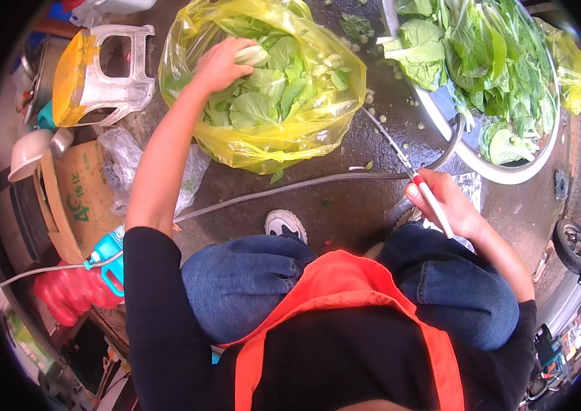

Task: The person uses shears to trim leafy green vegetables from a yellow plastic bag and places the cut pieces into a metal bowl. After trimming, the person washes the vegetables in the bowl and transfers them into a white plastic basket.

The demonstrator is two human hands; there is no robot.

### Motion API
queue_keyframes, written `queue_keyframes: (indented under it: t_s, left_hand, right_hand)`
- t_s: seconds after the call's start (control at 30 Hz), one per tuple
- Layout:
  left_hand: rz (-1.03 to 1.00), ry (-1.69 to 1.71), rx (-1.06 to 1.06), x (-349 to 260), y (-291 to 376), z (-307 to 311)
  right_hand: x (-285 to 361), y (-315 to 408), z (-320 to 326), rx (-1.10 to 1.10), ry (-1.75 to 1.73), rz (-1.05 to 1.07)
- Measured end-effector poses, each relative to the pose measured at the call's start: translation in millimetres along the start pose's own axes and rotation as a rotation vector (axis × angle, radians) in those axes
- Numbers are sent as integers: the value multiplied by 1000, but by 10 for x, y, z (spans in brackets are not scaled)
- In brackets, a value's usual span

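Note:
My left hand (226,64) reaches into a yellow plastic bag (270,149). Its fingers are closed around the pale stem of a leafy green (253,55). More loose green leaves (257,110) and cut stem ends fill the bag. In my right hand (447,203) is a knife (395,146) with a white and red handle, its narrow blade slanting up and left towards the bag's edge. Beyond that hand, a wide metal basin (514,174) holds a heap of leafy greens (501,56).
A clear hose (290,186) crosses the wet floor between my feet and the bag. Stem scraps lie scattered between bag and basin. On the left are a plastic stool (133,97), a cardboard box (84,195), a blue jug (110,257) and a red sack (74,290). A wheel (573,246) stands far right.

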State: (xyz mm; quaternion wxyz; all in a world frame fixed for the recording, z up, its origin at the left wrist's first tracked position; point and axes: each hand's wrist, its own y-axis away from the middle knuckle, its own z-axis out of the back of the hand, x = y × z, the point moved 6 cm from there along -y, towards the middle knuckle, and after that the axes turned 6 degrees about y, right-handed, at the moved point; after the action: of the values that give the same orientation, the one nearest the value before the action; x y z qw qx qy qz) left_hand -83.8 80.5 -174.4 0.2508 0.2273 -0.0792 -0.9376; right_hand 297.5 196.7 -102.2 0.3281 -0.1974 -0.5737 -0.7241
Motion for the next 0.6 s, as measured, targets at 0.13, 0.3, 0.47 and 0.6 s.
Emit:
queue_keyframes:
  t_s: [0.13,0.3,0.47,0.6]
  left_hand:
    - [15,518,-113,-94,130,417]
    - [-110,1490,3,-806,406,744]
    - [-155,1329,283,-1638,546,404]
    - [-197,1186,282,-1933,558,216]
  right_hand:
    - [-19,-6,92,-102,72,76]
    - [305,90,350,-291,142,233]
    - [480,49,506,-393,278,305]
    - [435,27,540,-326,296,214]
